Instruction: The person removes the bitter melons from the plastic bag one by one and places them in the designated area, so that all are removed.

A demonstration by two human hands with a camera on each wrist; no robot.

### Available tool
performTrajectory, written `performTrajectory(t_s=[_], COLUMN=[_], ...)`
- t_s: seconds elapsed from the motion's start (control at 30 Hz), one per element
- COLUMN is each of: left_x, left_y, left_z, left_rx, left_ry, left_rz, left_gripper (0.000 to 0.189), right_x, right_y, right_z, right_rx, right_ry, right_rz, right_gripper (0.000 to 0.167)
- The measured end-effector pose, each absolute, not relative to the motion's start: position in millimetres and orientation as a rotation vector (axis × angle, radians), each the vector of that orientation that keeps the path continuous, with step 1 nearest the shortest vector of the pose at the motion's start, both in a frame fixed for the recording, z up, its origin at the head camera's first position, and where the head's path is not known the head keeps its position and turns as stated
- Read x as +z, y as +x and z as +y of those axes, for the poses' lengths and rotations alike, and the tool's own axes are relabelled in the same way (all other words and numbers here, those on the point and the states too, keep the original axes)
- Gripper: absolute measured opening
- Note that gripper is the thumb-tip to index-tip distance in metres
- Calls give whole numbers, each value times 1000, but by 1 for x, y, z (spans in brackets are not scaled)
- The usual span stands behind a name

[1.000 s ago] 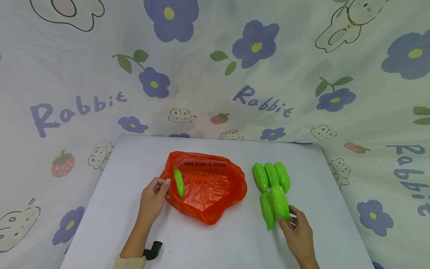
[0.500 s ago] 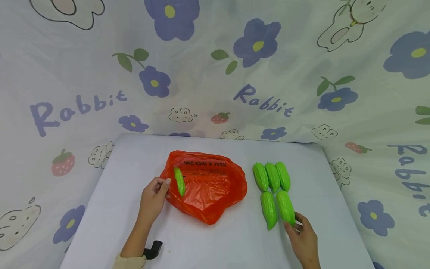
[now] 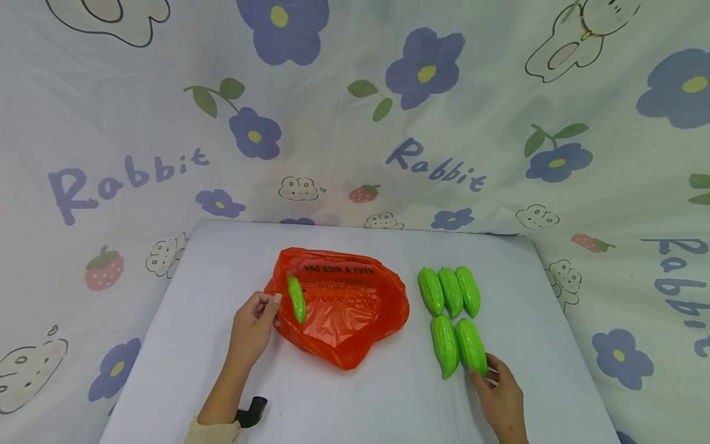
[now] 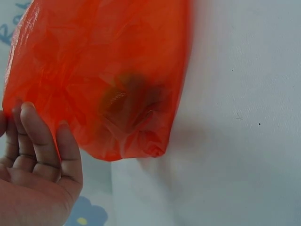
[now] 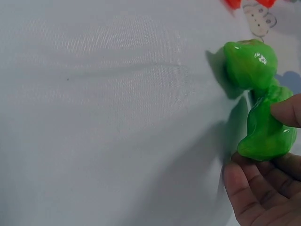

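Note:
My left hand (image 3: pixel 251 327) pinches the left rim of a red plastic bag (image 3: pixel 344 324), which lies with its mouth spread wide. Inside, at the left, rests one green bitter melon (image 3: pixel 297 300); through the bag's wall it shows only as a dark shape in the left wrist view. At the right, my right hand (image 3: pixel 501 394) holds the lower end of another bitter melon (image 3: pixel 470 345) between thumb and fingers. That one lies beside a second melon (image 3: pixel 445 346) in the front row. Three more melons (image 3: pixel 450 291) form a row behind them.
Everything lies on a white table (image 3: pixel 388 401). A printed cloth (image 3: pixel 333 123) with flowers and rabbits hangs behind and at both sides. By the left forearm is a black object (image 3: pixel 254 412).
The right hand has brought its bitter melon down from above the front row, slightly right and toward me, beside the other front melon. The left hand and bag have stayed put.

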State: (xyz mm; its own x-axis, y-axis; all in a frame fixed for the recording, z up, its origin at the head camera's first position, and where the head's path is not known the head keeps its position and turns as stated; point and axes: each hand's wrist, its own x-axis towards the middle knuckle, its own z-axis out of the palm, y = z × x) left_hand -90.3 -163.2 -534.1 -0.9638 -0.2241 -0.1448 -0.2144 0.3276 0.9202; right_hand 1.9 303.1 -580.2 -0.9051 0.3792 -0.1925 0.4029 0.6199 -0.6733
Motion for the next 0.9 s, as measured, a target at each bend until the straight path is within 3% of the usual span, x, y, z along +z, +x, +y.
performTrajectory(t_s=[0.9], left_x=[-534], left_y=[-91], left_z=[-164], left_rx=[-1750], left_ry=[424], left_rz=[-2566], left_gripper=[42], right_x=[-586], right_y=[-6], right_z=[301], right_rx=[-1128], right_ry=[683], right_rz=[2761], right_gripper=[59])
